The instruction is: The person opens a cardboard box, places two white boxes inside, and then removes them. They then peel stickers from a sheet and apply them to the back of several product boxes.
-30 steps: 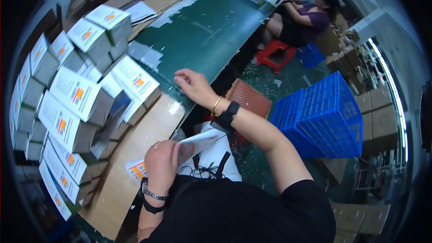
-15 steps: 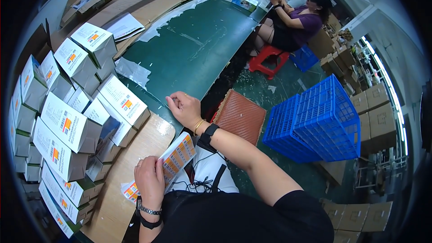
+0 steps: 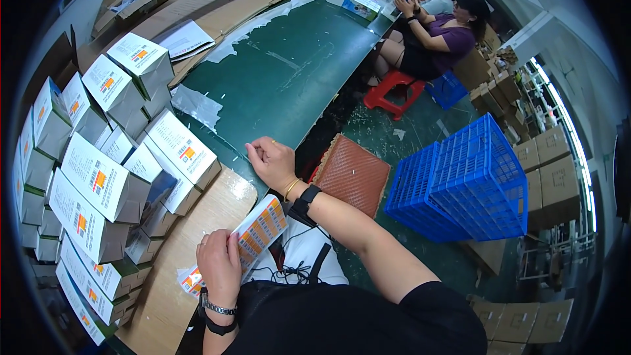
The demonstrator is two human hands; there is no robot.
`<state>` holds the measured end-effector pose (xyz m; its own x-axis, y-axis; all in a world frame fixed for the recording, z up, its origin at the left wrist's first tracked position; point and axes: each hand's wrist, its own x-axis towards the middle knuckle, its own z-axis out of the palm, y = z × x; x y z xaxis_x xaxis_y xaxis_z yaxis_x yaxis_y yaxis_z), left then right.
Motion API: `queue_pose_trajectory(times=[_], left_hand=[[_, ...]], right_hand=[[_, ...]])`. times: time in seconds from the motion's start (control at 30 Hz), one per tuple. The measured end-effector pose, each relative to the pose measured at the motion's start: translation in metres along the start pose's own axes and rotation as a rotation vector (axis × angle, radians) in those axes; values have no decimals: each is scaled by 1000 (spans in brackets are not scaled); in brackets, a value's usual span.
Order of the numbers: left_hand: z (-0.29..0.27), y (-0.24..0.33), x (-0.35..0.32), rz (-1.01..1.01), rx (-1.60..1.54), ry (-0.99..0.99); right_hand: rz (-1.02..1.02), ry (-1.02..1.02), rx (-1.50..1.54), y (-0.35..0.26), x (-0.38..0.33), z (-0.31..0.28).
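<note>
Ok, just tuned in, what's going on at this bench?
A person sits at a green bench. The left hand holds a label sheet with orange stickers over a cardboard sheet. The right hand rests at the bench edge, fingertips pinched together; whether they hold a sticker is too small to tell. Stacks of white boxes are piled to the left. Other people sit farther along the bench, and blue crates stand on the floor to the right.

White cartons (image 3: 98,177) stacked at left (orange-marked), label sheet (image 3: 253,236) in left hand (image 3: 220,266)
</note>
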<state>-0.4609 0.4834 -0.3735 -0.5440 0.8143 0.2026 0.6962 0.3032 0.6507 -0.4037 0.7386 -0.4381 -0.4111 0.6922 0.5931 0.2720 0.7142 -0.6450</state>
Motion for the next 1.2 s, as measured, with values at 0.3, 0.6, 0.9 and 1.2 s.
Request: queue_pose_trajectory(times=[0.3,0.6,0.9,1.2], left_hand=[[3,-3,-1,-3,12,9],[4,-2,-1,-16,16,5],[3,-3,0,-1,26,13],[5,-4,-1,-10,22,17]], right_hand=[[-34,27,-4,0,0,0],[-33,24,-18,1,0,1],[-34,30,-10,1,0,2],[-48,37,-17,1,0,1]])
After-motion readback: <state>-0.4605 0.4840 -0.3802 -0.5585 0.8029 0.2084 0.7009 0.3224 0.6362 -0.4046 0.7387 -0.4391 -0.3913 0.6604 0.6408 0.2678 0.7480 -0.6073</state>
